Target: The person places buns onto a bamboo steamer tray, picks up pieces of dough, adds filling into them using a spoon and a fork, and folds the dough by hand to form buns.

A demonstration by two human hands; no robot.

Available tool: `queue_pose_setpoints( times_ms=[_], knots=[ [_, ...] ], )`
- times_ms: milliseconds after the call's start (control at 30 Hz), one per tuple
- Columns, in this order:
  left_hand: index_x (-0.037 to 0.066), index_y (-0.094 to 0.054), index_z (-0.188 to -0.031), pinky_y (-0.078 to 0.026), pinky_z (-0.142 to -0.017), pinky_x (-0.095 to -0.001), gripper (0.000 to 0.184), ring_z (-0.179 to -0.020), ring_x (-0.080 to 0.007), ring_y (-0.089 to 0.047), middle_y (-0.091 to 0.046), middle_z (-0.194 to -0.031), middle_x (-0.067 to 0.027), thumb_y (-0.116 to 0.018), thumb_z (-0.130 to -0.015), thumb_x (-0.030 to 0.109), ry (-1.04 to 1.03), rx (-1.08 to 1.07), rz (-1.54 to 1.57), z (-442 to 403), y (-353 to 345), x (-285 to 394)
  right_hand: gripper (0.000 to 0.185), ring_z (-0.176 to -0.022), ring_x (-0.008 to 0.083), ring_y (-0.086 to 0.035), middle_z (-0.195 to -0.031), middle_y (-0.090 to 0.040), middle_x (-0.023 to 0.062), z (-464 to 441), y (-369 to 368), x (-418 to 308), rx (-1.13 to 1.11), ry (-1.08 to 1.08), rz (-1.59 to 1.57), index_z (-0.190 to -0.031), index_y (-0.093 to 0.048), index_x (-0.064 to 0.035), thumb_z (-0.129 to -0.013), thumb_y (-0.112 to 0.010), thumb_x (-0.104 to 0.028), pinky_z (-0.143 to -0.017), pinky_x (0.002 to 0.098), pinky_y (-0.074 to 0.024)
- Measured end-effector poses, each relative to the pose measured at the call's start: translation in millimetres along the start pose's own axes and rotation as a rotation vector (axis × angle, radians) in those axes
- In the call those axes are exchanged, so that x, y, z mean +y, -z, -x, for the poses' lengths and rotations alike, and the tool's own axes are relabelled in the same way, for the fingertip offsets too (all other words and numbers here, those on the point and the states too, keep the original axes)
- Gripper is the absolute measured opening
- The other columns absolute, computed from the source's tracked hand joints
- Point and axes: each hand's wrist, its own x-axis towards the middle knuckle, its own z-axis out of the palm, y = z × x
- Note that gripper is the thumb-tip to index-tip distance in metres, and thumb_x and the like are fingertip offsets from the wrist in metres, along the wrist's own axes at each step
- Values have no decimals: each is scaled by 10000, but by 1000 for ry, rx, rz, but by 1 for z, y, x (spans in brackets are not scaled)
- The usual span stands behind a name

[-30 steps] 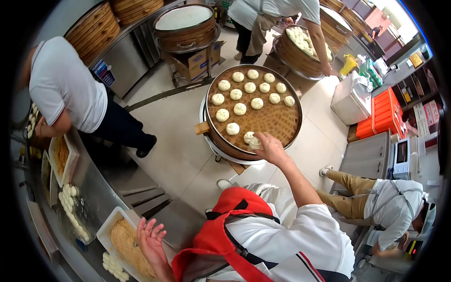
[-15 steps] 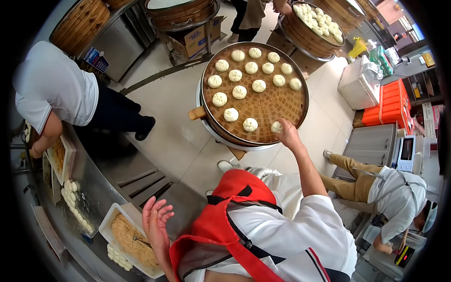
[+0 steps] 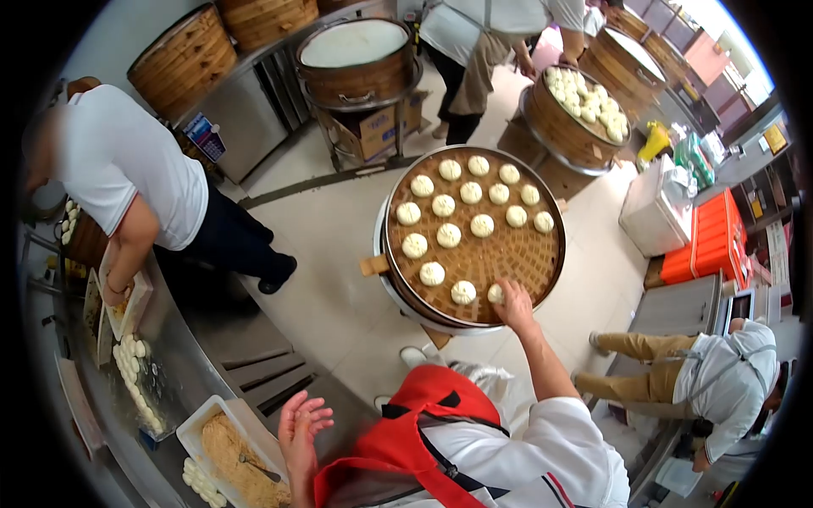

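My right hand (image 3: pixel 515 306) has its fingers closed about a pleated steamed bun (image 3: pixel 495 293) at the near edge of a round woven steamer tray (image 3: pixel 508 254). Part of that bun is hidden behind the fingers. Several more white buns, one of them a bun (image 3: pixel 463 292) just to the left, sit spaced out on the tray. My left hand (image 3: pixel 302 427) is held up with its fingers apart and nothing in it. Beside it lies a white tub (image 3: pixel 188 430) of minced filling (image 3: pixel 233 449) with a spoon (image 3: pixel 258 467) in it.
Dough pieces (image 3: pixel 131 372) lie on the steel counter (image 3: pixel 182 356) at left. One co-worker (image 3: pixel 152 178) reaches into a tray there; another (image 3: pixel 483 51) stands behind a full bun steamer (image 3: pixel 584 110). A third person (image 3: pixel 720 372) bends at right, near an orange box (image 3: pixel 713 237).
The view has tilted up, so the scene sits lower and more of the far co-worker shows. My right hand stays at the same bun. My left hand remains raised with fingers apart.
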Motion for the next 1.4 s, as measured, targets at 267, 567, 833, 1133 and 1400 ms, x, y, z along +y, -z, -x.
queue_pose_setpoints(
  times_ms=[267,567,833,1133,1400],
  knots=[
    [1,-435,-1284,-557,-724,-337,322,-877,-241,-650,-604,-1100,-176,-445,-981,112,-40,-50,-17,-1,5,-9,877,-1063,363,-531,-1180,-551,174,2,15,-13,-23,-15,95,-1370,-394,-48,-598,-784,-185,-883,473,-421],
    [-14,-442,-1279,-554,-731,-330,329,-879,-231,-644,-609,-1087,-183,-476,-968,90,-87,-17,75,13,23,-21,824,-1128,371,-489,-1257,-516,198,-24,34,-65,41,121,113,-1371,-400,-47,-661,-776,-228,-936,490,-381],
    [9,-443,-1280,-558,-717,-333,312,-870,-243,-652,-606,-1087,-181,-446,-978,87,-143,74,93,42,61,-35,776,-1149,376,-476,-1271,-502,201,-22,40,-140,3,278,64,-1354,-413,-31,-684,-750,-229,-961,486,-361],
    [1,-461,-1266,-549,-712,-315,315,-854,-218,-641,-612,-1069,-169,-487,-961,79,-185,295,238,87,121,-40,741,-1122,366,-484,-1258,-498,205,-7,41,-235,-4,522,61,-1348,-415,-20,-708,-727,-223,-932,461,-378],
    [24,-539,-1198,-538,-709,-302,262,-855,-180,-645,-641,-1005,-105,-509,-969,149,-299,628,267,141,200,-52,699,-1145,368,-472,-1258,-497,188,30,46,-326,-130,666,-5,-1328,-413,-22,-711,-718,-144,-976,466,-367]
  ],
)
